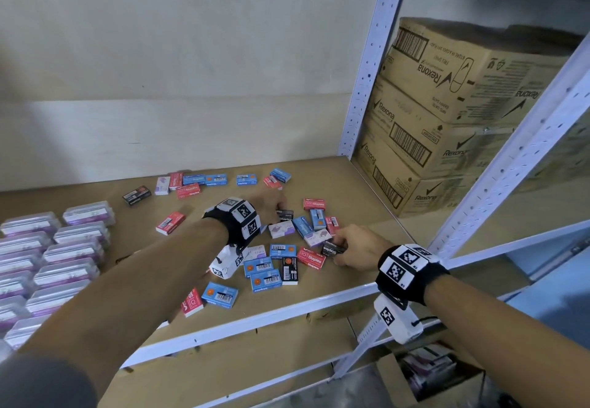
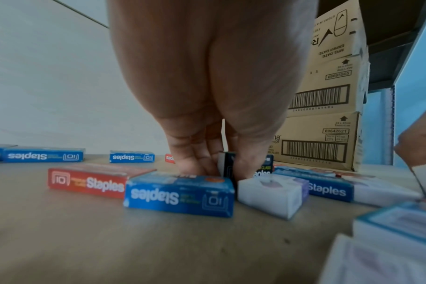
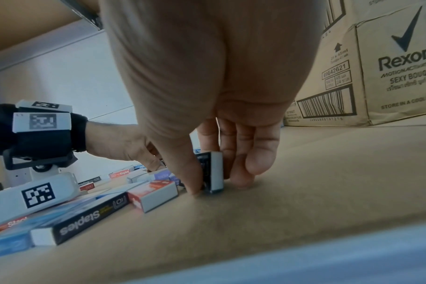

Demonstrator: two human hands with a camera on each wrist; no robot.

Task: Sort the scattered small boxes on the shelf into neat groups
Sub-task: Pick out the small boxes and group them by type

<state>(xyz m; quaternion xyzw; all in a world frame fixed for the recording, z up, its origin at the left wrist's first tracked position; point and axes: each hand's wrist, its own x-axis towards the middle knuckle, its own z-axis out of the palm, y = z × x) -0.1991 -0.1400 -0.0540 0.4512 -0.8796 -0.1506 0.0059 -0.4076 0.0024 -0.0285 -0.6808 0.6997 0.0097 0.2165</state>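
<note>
Small staple boxes in red, blue, black and lilac lie scattered over the brown shelf board [image 1: 360, 184]. My left hand [image 1: 271, 206] reaches into the middle of the pile and pinches a black staple box [image 1: 285, 215] stood on edge; the left wrist view shows that black box [image 2: 227, 165] between thumb and fingers. My right hand [image 1: 354, 248] pinches another black staple box [image 1: 333, 248] at the pile's right edge. In the right wrist view this box [image 3: 213, 172] stands on its side on the board, held by thumb and fingers. A blue box [image 2: 180, 194] and a red box [image 2: 90, 180] lie just in front of my left hand.
Clear plastic cases with purple contents [image 1: 64, 248] sit in rows at the left of the shelf. Stacked Rexona cartons [image 1: 447, 114] fill the bay to the right, behind a white perforated upright [image 1: 370, 66]. The shelf's white front rail [image 1: 287, 308] runs below the pile.
</note>
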